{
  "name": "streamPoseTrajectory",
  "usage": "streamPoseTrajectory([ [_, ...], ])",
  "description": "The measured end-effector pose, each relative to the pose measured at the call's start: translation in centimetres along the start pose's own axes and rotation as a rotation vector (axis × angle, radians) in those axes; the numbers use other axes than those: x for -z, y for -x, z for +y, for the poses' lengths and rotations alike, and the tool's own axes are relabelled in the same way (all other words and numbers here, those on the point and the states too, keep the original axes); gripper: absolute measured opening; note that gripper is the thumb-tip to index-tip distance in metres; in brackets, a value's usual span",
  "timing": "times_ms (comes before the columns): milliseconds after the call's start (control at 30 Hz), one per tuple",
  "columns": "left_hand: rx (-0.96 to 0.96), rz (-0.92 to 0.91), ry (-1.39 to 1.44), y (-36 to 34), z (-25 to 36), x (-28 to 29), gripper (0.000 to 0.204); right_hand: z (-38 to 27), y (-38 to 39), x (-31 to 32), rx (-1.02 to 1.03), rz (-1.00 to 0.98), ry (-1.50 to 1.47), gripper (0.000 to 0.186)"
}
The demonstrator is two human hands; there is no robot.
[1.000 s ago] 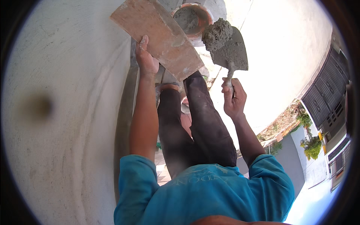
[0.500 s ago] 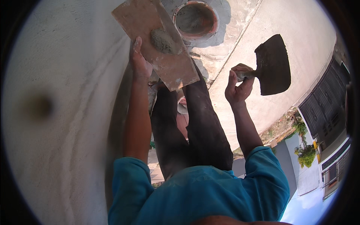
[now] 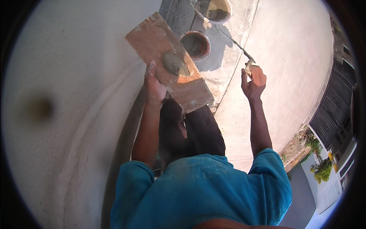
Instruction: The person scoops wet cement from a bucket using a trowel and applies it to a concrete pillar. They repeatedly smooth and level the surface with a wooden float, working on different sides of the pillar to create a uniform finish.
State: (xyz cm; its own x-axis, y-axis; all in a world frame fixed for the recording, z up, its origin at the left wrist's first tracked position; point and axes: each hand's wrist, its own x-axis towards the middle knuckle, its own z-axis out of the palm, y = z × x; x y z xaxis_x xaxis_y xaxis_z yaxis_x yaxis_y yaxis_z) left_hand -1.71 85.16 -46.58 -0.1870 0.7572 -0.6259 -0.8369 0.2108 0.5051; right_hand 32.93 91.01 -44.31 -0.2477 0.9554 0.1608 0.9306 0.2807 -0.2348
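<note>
My left hand [image 3: 154, 86] is closed on the edge of a flat, rectangular mortar board [image 3: 196, 93]. The thumb lies over its top face and the other fingers are hidden underneath. A small mound of wet grey mortar [image 3: 173, 63] sits near the board's middle. On the right, my right hand [image 3: 254, 84] grips the curved handle of a trowel [image 3: 242, 49]. Its blade shows almost edge-on as a thin dark line, pointing up and left toward the buckets, apart from the board.
Beyond the board stand a round bucket [image 3: 208, 47] with greyish contents and a larger pale bucket [image 3: 229, 17] holding mortar. A pale plastered wall [image 3: 76, 76] rises close on my left. Pavement [image 3: 289, 68] stretches right toward a dark gate [image 3: 331, 101] and a green bush [image 3: 322, 170].
The trowel has turned from showing its broad blade face to edge-on, its blade swinging leftward. The board has shifted slightly right and down in view. A second bucket has come into sight.
</note>
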Motion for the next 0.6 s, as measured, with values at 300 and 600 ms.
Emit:
streamPoseTrajectory([
  [300, -0.018, -0.189, 0.079, 10.8, 5.0, -8.3, 0.060, -2.0, -4.6, 16.0, 0.574, 0.278, -0.048, 0.033],
  [600, -0.098, -0.304, 0.046, 12.7, 6.8, -8.4, 0.057, -5.1, -4.9, 16.3, 0.729, 0.170, 0.041, 0.027],
])
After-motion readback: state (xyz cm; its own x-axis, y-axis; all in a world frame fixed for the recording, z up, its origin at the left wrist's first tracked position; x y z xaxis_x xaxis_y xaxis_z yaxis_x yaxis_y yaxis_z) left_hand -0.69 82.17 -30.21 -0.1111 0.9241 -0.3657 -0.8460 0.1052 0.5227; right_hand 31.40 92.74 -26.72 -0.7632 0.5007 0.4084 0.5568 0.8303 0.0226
